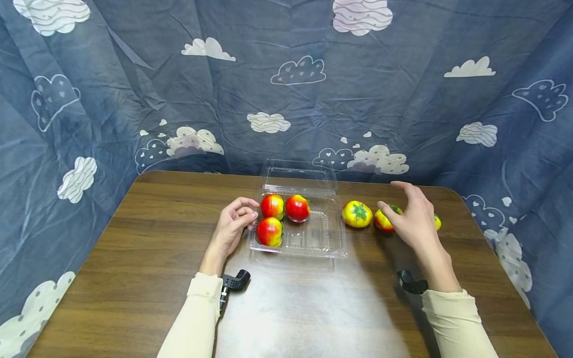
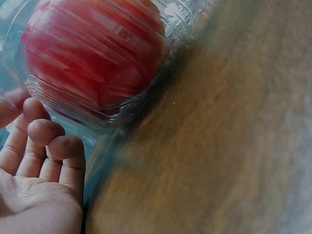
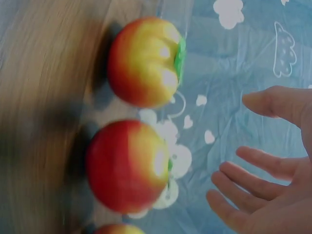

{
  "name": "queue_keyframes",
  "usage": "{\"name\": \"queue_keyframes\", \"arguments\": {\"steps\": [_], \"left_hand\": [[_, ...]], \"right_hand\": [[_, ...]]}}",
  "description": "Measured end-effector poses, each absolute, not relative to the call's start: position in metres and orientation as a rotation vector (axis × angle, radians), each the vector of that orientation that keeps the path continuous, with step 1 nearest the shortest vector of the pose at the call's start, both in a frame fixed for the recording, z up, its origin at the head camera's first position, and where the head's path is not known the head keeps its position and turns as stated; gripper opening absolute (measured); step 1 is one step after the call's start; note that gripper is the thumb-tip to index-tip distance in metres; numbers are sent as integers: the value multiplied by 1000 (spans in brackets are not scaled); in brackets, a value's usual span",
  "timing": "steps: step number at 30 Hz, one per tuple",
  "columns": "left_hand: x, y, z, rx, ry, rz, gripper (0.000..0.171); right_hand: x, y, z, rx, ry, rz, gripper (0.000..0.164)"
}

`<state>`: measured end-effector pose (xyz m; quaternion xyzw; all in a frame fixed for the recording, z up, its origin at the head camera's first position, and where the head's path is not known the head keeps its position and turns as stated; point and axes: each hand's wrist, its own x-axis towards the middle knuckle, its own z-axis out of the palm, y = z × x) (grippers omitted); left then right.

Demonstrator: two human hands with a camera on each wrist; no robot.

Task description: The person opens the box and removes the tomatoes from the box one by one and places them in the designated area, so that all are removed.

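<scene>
A clear plastic clamshell container (image 1: pixel 313 238) lies on the table with its lid raised at the back. Three red-and-yellow toy tomatoes (image 1: pixel 270 232) sit in its left part. My left hand (image 1: pixel 230 226) pinches the container's left edge, fingertips close beside a red tomato (image 2: pixel 92 53) behind the ribbed wall. To the right of the container stand a yellow tomato (image 1: pixel 356 214) with a green leafy top and a red-and-yellow one (image 1: pixel 384 219). Above the latter hovers my right hand (image 1: pixel 414 216), thumb and fingers spread, holding nothing. That hand mostly hides another tomato (image 1: pixel 437 222).
The brown wooden table (image 1: pixel 134 258) ends at a back edge just behind the lid. A blue curtain (image 1: pixel 250 89) with cloud prints hangs behind it and along both sides. Black wrist cameras (image 1: pixel 237 281) sit at both wrists, near the tabletop.
</scene>
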<state>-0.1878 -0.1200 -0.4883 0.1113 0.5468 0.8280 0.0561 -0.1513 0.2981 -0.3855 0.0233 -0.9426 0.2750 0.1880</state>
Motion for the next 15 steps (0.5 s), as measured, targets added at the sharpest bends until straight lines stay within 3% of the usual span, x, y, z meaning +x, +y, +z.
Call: {"name": "queue_keyframes", "arguments": {"steps": [15], "left_hand": [[-188,-121,-488,337,1659,2515,22]], "right_hand": [[-165,243,-388,194,-2633,864,54]]}}
